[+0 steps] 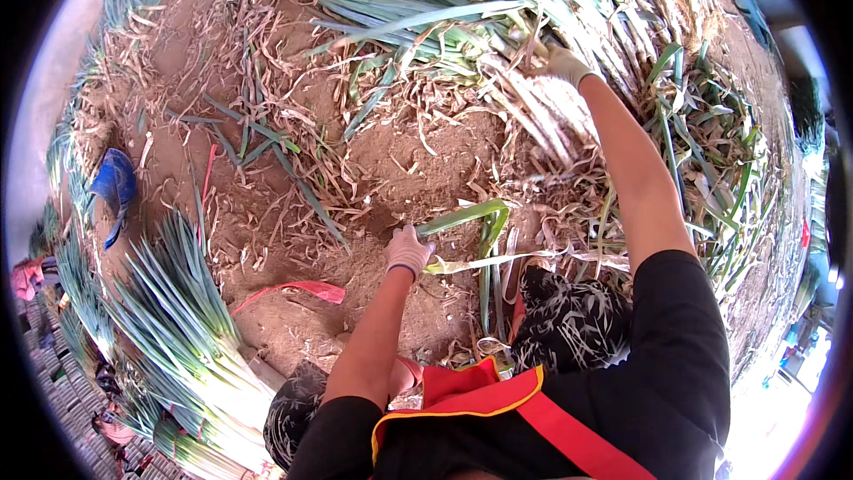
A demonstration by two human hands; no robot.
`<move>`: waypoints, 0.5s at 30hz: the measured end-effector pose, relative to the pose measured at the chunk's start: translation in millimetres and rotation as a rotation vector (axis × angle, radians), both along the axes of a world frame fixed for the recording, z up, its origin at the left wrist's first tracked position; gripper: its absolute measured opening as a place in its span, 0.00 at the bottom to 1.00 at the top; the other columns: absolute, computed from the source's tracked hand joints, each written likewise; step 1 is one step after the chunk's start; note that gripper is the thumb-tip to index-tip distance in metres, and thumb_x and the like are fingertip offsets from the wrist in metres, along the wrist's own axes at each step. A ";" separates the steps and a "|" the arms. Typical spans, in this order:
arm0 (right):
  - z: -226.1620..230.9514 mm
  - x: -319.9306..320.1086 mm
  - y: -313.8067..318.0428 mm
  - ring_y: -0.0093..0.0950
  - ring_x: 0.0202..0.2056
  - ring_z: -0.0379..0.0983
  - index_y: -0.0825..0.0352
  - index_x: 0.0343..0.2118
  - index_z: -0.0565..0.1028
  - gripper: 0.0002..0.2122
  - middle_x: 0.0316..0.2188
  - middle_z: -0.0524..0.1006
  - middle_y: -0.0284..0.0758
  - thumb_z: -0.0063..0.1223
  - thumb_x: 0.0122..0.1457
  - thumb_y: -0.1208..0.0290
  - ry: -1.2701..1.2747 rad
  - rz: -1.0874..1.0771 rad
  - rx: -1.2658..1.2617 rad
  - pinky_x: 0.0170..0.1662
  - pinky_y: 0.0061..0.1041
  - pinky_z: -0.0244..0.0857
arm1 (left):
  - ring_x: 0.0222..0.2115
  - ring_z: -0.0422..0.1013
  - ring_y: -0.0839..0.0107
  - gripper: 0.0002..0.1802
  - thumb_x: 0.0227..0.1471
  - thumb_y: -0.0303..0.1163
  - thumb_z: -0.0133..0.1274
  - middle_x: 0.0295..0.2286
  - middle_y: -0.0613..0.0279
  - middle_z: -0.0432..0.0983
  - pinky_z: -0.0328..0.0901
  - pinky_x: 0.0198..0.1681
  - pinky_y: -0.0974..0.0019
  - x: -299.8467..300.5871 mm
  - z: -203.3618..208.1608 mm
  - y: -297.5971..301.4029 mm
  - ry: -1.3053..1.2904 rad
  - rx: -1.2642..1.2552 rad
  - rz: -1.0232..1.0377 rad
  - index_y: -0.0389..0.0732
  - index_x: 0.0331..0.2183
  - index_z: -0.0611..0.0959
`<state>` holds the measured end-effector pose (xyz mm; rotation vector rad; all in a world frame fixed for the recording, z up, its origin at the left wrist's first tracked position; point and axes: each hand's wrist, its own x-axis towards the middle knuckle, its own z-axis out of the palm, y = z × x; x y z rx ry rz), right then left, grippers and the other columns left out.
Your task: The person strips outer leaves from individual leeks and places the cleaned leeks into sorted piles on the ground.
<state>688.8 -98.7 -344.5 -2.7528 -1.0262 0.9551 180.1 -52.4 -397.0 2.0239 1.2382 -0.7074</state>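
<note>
My left hand [409, 251], in a pale glove, is low over the bare soil in front of me. Its fingers are closed on torn leaves [462, 217] of a green onion, a green one folded over at its far end and a paler strip trailing right. My right hand [566, 66], also gloved, reaches out to a heap of long green onions [426, 4]. Its fingers curl at the stalks, partly hidden among them. White, dirt-covered stalks [542, 116] lie just below that hand.
Cleaned green onions [187, 311] lie in bundles at the left. A red strip [306, 290] and a blue object [115, 188] are on the soil [418, 156]. Dry peelings are scattered around. Discarded leaves [711, 151] pile up at the right.
</note>
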 end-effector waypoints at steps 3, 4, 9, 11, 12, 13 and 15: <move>-15.0 -30.6 -14.0 0.41 0.57 0.62 0.67 0.64 0.51 0.56 0.55 0.66 0.50 0.71 0.35 0.45 0.070 -0.084 0.222 0.61 0.32 0.56 | 0.42 0.72 0.52 0.27 0.39 0.47 0.65 0.41 0.48 0.72 0.67 0.46 0.55 0.1 -3.9 -0.8 -0.002 0.014 -0.006 0.39 0.37 0.77; -12.9 -38.7 -14.4 0.41 0.58 0.62 0.66 0.64 0.49 0.56 0.55 0.67 0.51 0.72 0.35 0.47 0.140 -0.131 0.255 0.61 0.32 0.55 | 0.42 0.72 0.52 0.27 0.39 0.47 0.65 0.41 0.48 0.72 0.67 0.46 0.55 -1.3 -6.8 -1.0 -0.012 0.015 -0.009 0.39 0.37 0.77; 20.8 -84.1 -9.3 0.40 0.55 0.63 0.59 0.64 0.54 0.46 0.60 0.59 0.50 0.67 0.43 0.54 0.380 -0.139 0.300 0.60 0.32 0.55 | 0.43 0.72 0.51 0.32 0.41 0.49 0.63 0.44 0.47 0.70 0.67 0.47 0.53 1.5 1.1 -1.1 -0.002 0.023 -0.065 0.40 0.44 0.75; 24.6 -141.5 -1.1 0.39 0.51 0.66 0.60 0.64 0.54 0.44 0.59 0.59 0.52 0.65 0.45 0.53 0.458 -0.083 0.331 0.56 0.31 0.59 | 0.44 0.71 0.50 0.33 0.40 0.49 0.64 0.44 0.46 0.70 0.67 0.47 0.53 0.7 0.2 -0.9 0.007 0.010 -0.056 0.40 0.44 0.74; 24.2 -175.1 1.4 0.38 0.49 0.67 0.60 0.64 0.53 0.44 0.59 0.59 0.52 0.64 0.47 0.52 0.512 -0.062 0.325 0.54 0.31 0.61 | 0.44 0.71 0.50 0.33 0.40 0.49 0.64 0.44 0.45 0.70 0.67 0.47 0.53 -1.1 0.1 -1.1 0.012 0.003 -0.058 0.39 0.44 0.74; 22.1 -209.7 3.9 0.38 0.47 0.68 0.61 0.64 0.53 0.43 0.59 0.59 0.53 0.63 0.48 0.52 0.567 -0.043 0.310 0.52 0.30 0.64 | 0.44 0.71 0.50 0.33 0.40 0.49 0.64 0.44 0.45 0.70 0.67 0.47 0.53 -0.2 -0.7 -0.9 0.017 0.021 -0.071 0.39 0.44 0.74; 11.5 -268.6 3.7 0.37 0.43 0.70 0.61 0.64 0.53 0.42 0.58 0.59 0.55 0.60 0.50 0.51 0.664 -0.007 0.234 0.47 0.29 0.68 | 0.44 0.71 0.49 0.34 0.39 0.48 0.65 0.44 0.45 0.70 0.67 0.47 0.53 0.4 -5.1 -1.7 0.027 0.060 -0.108 0.39 0.44 0.74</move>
